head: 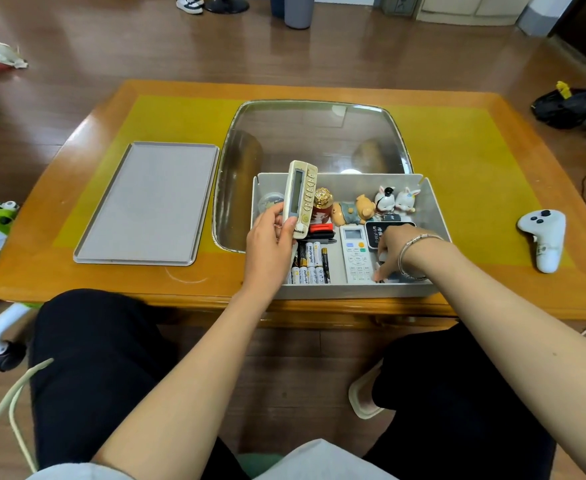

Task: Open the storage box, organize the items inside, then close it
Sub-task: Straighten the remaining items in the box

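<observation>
1. Grey storage box (433, 206) sits open at the table's near edge; its lid (146, 202) lies flat to the left, well apart. Step in hand looks like the organizing — opening is done, closing not yet.
2. Left hand (271, 244) grips a cream remote (300, 195) by its lower end, fingers and thumb curled round it, remote upright above the box's left part.
3. Right hand (393, 251) is down inside the box's right near corner, fingers bent onto small items there — cannot tell whether it pinches anything; the wrist hides it.
4. Inside: batteries (310, 263) in rows at near left, white remote (355, 254) flat beside them, black Wi-Fi device (376, 233) just beyond the right hand, figurines (388, 202) and a gold-topped jar (322, 202) along the far wall, red and black item (321, 228) mid-box.
5. Next move, my guess: find the cream remote a flat slot — free floor is scarce, so it likely goes beside the white one.
6. In the way: crowded far row, right arm across the box. White game controller (542, 237) lies on the table to the right, clear of the box.
</observation>
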`<state>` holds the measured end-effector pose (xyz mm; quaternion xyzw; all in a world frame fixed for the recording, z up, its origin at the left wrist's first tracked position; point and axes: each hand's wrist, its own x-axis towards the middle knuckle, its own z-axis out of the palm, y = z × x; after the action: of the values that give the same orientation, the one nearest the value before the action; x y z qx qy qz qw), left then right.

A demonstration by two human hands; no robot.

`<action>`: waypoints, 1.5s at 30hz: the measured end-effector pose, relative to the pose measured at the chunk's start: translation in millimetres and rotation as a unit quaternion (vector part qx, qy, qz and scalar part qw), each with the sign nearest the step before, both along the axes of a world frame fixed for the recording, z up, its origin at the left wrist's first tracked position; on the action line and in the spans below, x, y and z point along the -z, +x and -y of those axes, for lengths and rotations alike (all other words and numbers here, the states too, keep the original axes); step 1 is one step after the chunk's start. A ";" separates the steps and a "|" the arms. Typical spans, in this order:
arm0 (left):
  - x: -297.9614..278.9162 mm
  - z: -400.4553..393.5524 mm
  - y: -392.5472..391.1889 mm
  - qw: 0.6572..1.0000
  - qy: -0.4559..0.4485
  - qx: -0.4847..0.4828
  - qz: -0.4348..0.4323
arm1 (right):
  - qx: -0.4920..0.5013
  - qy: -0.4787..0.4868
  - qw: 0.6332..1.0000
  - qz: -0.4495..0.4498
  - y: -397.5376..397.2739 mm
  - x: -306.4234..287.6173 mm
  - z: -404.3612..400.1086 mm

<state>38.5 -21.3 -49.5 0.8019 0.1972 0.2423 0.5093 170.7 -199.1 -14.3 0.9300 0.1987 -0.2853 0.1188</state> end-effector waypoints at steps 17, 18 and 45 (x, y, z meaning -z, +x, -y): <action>-0.6 0.7 -2.3 1.000 0.003 0.001 0.005 | -0.017 0.066 0.998 0.001 1.3 -6.8 7.5; -0.8 0.7 -2.5 1.000 0.000 0.001 0.006 | -0.007 0.108 0.994 0.014 0.6 -9.7 8.0; -3.0 2.2 -3.9 0.999 -0.028 0.006 0.026 | 0.201 0.660 0.723 -0.030 -7.4 -21.7 15.2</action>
<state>34.6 -23.6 -46.5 0.7819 0.1854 0.2545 0.5381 163.3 -214.3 7.4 0.7824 0.1483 -0.1269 -0.5914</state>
